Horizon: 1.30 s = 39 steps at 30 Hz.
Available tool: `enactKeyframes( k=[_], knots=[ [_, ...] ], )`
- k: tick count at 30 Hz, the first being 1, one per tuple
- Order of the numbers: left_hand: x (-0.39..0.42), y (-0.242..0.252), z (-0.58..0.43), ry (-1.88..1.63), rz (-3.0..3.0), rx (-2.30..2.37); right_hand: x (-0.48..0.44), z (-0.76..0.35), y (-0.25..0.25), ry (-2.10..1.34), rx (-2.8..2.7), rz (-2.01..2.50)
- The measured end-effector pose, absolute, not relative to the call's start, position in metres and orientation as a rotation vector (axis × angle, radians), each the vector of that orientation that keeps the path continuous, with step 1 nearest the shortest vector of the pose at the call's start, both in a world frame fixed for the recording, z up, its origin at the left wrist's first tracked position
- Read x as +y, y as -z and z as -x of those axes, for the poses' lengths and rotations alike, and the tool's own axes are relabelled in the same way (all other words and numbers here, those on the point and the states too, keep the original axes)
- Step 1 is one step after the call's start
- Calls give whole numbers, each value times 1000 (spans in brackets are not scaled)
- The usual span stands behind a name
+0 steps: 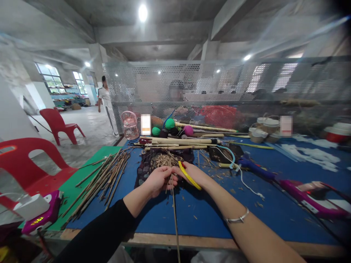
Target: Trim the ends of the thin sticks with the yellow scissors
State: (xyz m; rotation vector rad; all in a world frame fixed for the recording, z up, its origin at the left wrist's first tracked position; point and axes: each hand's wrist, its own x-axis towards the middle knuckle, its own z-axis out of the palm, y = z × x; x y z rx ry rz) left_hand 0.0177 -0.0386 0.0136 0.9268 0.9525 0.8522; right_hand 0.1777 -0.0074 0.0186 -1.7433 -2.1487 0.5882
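A thin brown stick [174, 215] runs from between my hands down past the table's front edge. My left hand [158, 181] pinches it with closed fingers. My right hand [192, 174] is closed beside it, its fingertips near the stick. A tool with a curved yellow handle [189, 176] lies in the right palm; its dark tip points away and its working end is too small to make out. Just behind both hands, a heap of short wood chips [166, 160] sits on a dark patterned cloth [142, 170].
A bundle of brown sticks [109, 175] lies at left on the green mat [95, 155]. Behind are pale poles [181, 140], green yarn balls [170, 124] and a perforated screen [153, 84]. A blue glue gun [256, 168] and purple power strip [307, 201] lie right.
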Motion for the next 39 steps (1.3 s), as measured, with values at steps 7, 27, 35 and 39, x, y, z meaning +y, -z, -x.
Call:
enactKeyframes(
  k=[7, 27, 35, 39],
  knots=[
    [-37, -11, -16, -824, -939, 923, -6, -178, -13, -603, -2163, 1691],
    [-34, -12, -14, -824, -876, 1028, -5, -175, -10, -495, -2187, 1896],
    [-34, -19, -14, -928, -884, 1024, -5, -175, -9, -404, -2179, 1858],
    [-34, -20, -14, -938, -890, 1004, -4, -175, -6, -459, -2151, 1818]
  ],
)
